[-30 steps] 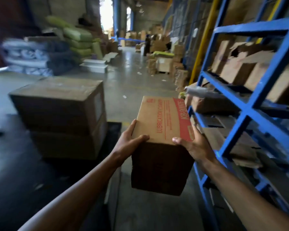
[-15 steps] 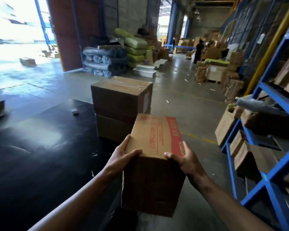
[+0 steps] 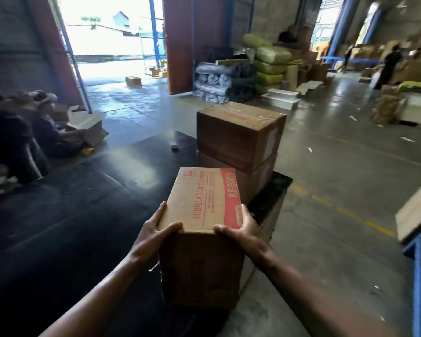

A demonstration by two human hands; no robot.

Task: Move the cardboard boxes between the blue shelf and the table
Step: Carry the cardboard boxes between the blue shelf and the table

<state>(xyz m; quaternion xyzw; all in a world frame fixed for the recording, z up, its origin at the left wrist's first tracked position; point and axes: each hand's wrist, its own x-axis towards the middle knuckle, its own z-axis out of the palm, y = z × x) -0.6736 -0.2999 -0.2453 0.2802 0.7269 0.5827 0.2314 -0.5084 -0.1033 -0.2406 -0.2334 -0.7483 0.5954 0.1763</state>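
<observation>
1. Above the dark table (image 3: 58, 227), your left hand (image 3: 153, 237) and right hand (image 3: 243, 229) clasp a printed cardboard box (image 3: 202, 210) by its sides.
2. Two stacked boxes (image 3: 238, 142) sit just beyond it on the table.

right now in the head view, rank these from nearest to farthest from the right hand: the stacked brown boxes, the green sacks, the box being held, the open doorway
1. The held box, gripped by the right hand.
2. The stacked brown boxes, just ahead on the black table.
3. The green sacks, back by the wall.
4. The open doorway, far left.
</observation>
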